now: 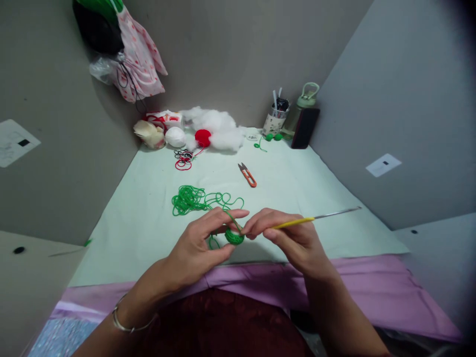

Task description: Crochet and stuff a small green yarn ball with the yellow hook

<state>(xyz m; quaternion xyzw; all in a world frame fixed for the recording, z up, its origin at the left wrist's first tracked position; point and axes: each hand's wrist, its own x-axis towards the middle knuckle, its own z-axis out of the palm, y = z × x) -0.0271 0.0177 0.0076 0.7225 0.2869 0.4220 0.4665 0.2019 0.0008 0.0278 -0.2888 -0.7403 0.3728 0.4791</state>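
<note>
A small round green crochet piece [234,236] with a whitish top is pinched between the thumb and fingers of my left hand [203,238]. Green yarn runs from it over my left fingers to a loose tangle of green yarn [188,200] on the table. My right hand [288,235] is closed around the yellow handle of a crochet hook [293,223]. One metal end of the hook points right, and the tip at the left meets the edge of the green piece, where my right fingertips partly hide it.
Orange thread snips [248,175] lie mid-table. Along the back are white stuffing [219,126], a red yarn ball [203,138], a white ball [175,137], a pen cup [274,122], a green bottle [295,116] and a dark phone [305,129]. Grey partitions [238,59] enclose the table.
</note>
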